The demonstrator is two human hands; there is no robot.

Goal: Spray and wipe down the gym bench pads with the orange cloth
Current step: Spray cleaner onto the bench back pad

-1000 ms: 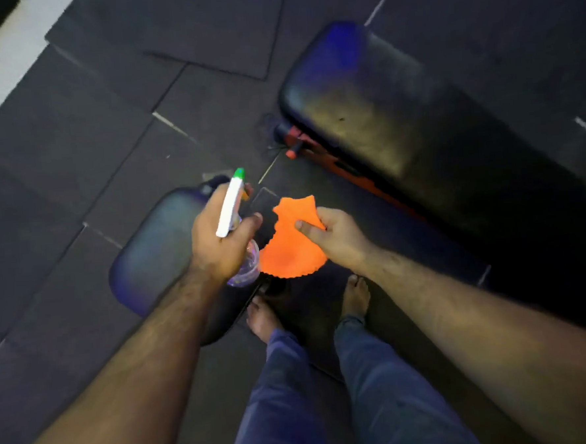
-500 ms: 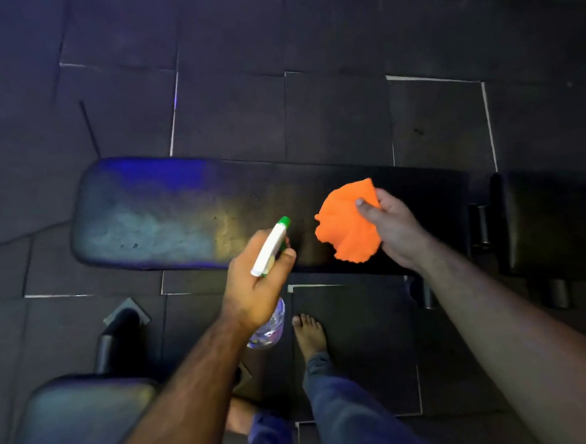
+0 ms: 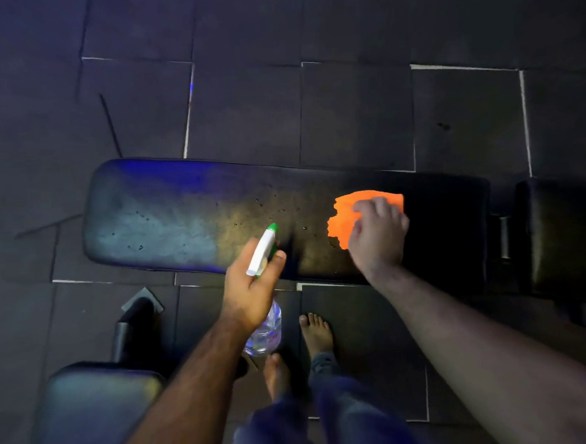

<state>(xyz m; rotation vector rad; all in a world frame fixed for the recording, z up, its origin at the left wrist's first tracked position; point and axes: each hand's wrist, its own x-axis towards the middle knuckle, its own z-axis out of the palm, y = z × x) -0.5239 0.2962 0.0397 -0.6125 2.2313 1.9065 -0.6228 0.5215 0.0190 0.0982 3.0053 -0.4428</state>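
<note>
A long black bench pad (image 3: pixel 188 214) runs across the middle of the view, speckled with small droplets. My right hand (image 3: pixel 376 237) holds the crumpled orange cloth (image 3: pixel 344 218) down on the right part of this pad, fingers curled over it. My left hand (image 3: pixel 254 286) grips a clear spray bottle (image 3: pixel 265 330) with a white and green nozzle pointing at the pad's front edge.
A second black pad (image 3: pixel 560 239) joins on the right past a gap with a metal bracket. Another black pad (image 3: pixel 90 412) sits at the lower left. My bare feet (image 3: pixel 314 333) stand on dark rubber floor tiles (image 3: pixel 347 115).
The view swung from the small pad to the long pad. My right hand moved forward and brought the cloth down onto the pad. My left hand kept the bottle.
</note>
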